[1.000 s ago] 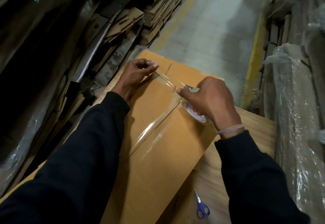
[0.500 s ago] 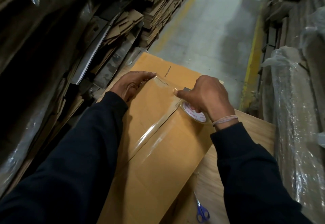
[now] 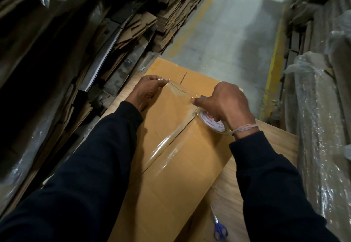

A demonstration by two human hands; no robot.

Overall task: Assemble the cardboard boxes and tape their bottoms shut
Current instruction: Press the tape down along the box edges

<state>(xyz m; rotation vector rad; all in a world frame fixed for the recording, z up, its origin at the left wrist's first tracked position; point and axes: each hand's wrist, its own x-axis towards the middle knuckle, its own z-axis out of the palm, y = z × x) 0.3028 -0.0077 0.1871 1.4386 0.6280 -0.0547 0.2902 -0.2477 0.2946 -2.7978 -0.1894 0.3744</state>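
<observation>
A tan cardboard box [image 3: 176, 175] lies on a wooden table [image 3: 273, 152], its bottom flaps closed with clear tape along the centre seam. My right hand [image 3: 226, 103] grips a roll of clear tape [image 3: 212, 122] that rests on the box. A strip of tape [image 3: 182, 90] stretches from the roll across the far end of the box. My left hand [image 3: 148, 91] pinches the free end of that strip at the box's left edge.
Blue-handled scissors [image 3: 218, 228] lie on the table near the front right. Stacks of flat cardboard [image 3: 133, 32] fill the left side. Plastic-wrapped bundles [image 3: 319, 118] stand on the right. A concrete aisle [image 3: 228, 32] with yellow lines runs ahead.
The strip of tape was held up above the box; both hands have brought it down onto the box's far end. My left hand has moved to the box's left edge.
</observation>
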